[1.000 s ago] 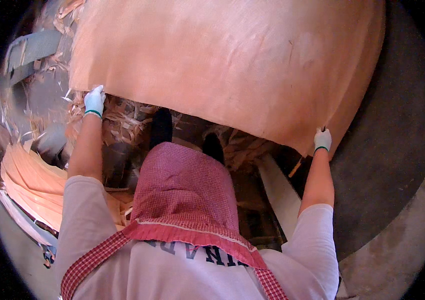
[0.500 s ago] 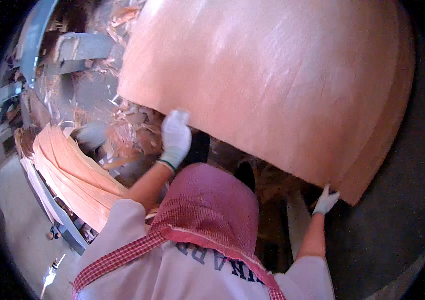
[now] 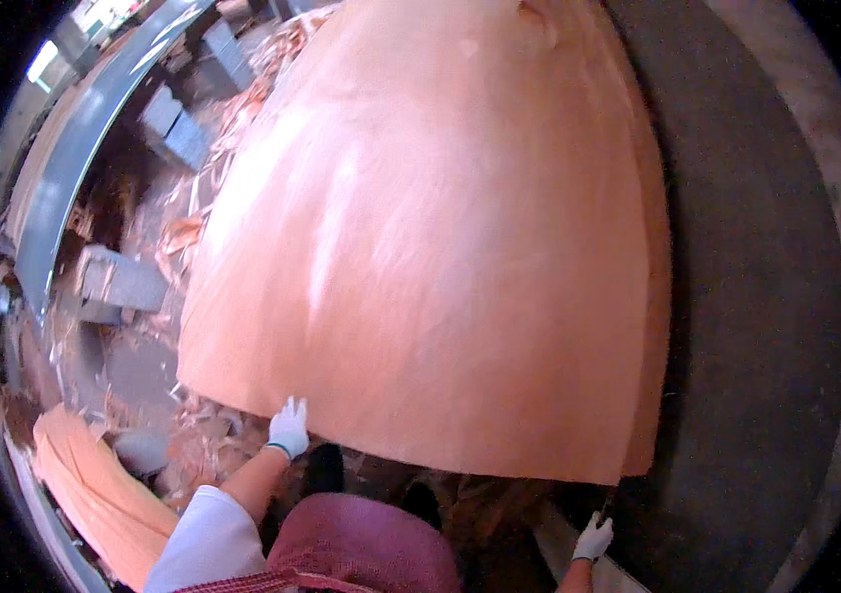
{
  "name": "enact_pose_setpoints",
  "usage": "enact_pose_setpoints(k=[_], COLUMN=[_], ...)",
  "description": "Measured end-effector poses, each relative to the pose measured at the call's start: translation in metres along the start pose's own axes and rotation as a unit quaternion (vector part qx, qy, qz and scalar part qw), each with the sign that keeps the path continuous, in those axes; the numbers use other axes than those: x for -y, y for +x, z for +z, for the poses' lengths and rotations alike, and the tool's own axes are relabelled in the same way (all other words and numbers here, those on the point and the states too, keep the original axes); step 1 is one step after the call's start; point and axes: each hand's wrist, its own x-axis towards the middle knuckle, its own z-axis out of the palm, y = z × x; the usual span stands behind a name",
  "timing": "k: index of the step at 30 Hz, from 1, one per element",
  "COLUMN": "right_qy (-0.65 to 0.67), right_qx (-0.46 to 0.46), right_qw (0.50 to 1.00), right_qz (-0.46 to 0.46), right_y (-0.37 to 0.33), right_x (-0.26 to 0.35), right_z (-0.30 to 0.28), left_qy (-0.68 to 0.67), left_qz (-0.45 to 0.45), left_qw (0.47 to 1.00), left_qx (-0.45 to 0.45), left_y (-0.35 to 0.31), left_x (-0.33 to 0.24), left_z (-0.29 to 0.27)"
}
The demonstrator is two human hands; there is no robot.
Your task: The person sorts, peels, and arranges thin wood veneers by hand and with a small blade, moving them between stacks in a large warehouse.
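While facing a tan sheet (image 3: 420, 257) already spread ahead, with underlayer (image 3: 646, 435) left uncovered at right, rests straight-fingered left hand (image 3: 289, 430) at its near edge, holding curled right hand (image 3: 593, 539) off the corner, with unclear contents.

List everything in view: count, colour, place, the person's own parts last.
large sheet: at least 1, orange-tan, centre
layered sheets: several, pale orange, lower left
loose scraps: many, tan, left
blocks: at least 3, grey, left
long rail: 1, blue-grey, upper left
flat surface: 1, dark, right
board: 1, pale, bottom right
thin item, kind unclear: 1, dark, lower right
apron: 1, reddish, bottom
feet: 2, black, bottom centre
left gloved hand: 1, white, sheet's near edge
right gloved hand: 1, white, lower right
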Motion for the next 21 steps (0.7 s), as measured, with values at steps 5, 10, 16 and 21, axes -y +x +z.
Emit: enact_pose_setpoints(k=[5, 10, 16, 21], right_qy=[-0.021, 0.027, 0.056, 0.115], right_qx=[-0.105, -0.056, -0.119, -0.07], right_qw=[0.994, 0.998, 0.988, 0.983], right_qz=[-0.008, -0.025, -0.078, -0.124], right_y=[0.066, 0.119, 0.131, 0.039], right_x=[-0.044, 0.009, 0.052, 0.065], right_z=[-0.019, -0.086, -0.112, -0.126], left_qy=[0.005, 0.016, 0.013, 0.01], left_qz=[-0.061, -0.098, -0.112, -0.123], left_qw=[0.988, 0.982, 0.987, 0.992], left_qx=[0.142, 0.163, 0.118, -0.003], left_y=[0.008, 0.019, 0.014, -0.011], left_x=[-0.023, -0.017, -0.024, -0.043], left_z=[-0.044, -0.027, -0.041, -0.076])
